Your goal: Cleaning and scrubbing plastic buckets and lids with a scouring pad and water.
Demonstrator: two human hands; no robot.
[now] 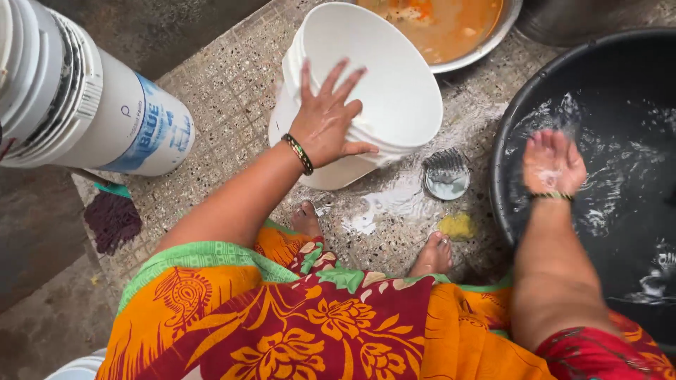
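Far left: a big white plastic drum lying on its side [77, 98], w/ a blue-and-white paper label wrapped round its lower end, ribbed lid end toward the top-left corner. Below it a dark purple rag [113, 222] on the speckled stone floor [225, 91].

Centre: a white plastic bucket [359, 91], tipped over so its mouth faces up and right; its long axis runs from lower left to upper right. The left hand [327, 123] lies flat on the bucket's outer wall near the rim, fingers spread wide, palm pressing, nothing gripped. So the bucket sits directly under the left hand and well apart from the right.

Behind it, a steel bowl of orange liquid [443, 28]. Just right of the bucket, a small round metal piece w/ a scrubber [447, 176], prob. a lid, hard to tell, and a yellow sponge [458, 225] near the bare feet.

Right: a black round plastic tub of water [598, 105]. The right hand [553, 162] is open, fingers together, at the water's surface, holding nothing; splashing blurs it.
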